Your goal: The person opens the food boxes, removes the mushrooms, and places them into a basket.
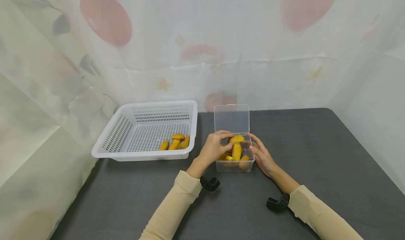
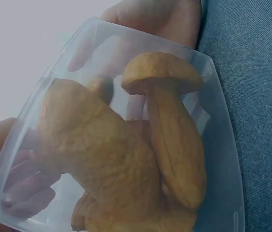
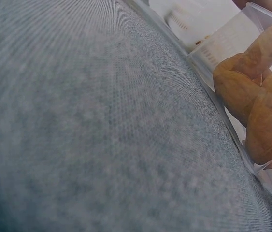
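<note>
Mushrooms (image 1: 236, 153) are lying in the box (image 1: 235, 167), which is resting on the tabletop (image 1: 303, 145). Behind the box, its lid (image 1: 232, 119) is standing; left of the box, a basket (image 1: 133, 156) is holding more mushrooms. The right hand (image 1: 263, 158) is touching the box's right side.

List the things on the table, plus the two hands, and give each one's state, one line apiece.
Clear rectangular plastic box: uncovered, with yellow pieces inside
Clear flat plastic lid: open, raised at the box's back
Yellow round-capped mushroom in the box: cap up
White perforated rectangular basket: upright, partly filled
Yellow mushroom-shaped pieces in the basket: loose, grouped at one corner
Left hand: apparently pinching the mushroom's cap
Right hand: touching the box's side
</note>
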Demonstrator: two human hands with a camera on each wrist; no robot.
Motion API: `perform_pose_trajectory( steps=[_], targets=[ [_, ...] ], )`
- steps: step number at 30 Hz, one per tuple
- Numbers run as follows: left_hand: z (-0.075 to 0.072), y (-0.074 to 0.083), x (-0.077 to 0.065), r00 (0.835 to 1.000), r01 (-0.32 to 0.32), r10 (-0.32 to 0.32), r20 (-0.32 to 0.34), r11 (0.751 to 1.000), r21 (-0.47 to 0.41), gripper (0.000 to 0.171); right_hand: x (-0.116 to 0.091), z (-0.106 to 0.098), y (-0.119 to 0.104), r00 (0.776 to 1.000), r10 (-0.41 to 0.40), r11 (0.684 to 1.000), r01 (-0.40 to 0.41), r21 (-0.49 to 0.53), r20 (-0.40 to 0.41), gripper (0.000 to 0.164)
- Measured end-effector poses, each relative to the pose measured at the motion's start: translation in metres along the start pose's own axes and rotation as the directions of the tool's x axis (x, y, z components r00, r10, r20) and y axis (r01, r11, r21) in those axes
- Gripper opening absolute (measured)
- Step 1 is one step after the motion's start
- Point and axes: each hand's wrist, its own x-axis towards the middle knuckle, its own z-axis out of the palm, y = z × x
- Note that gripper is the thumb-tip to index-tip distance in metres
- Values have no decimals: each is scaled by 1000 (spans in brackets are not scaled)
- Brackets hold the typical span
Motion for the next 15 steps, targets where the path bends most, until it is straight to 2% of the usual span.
perform_pose_trajectory(
  steps=[9,15],
  targets=[
    [-4,1,0,996,-27,20,-81,996,-80,26,2,1,0,1000,9,1000,-9,28,-10,52],
    [-6,1,-2,992,-26,7,-123,988,-155,27,1,2,-1,1000,4,1000,-3,27,-8,52]
  ],
)
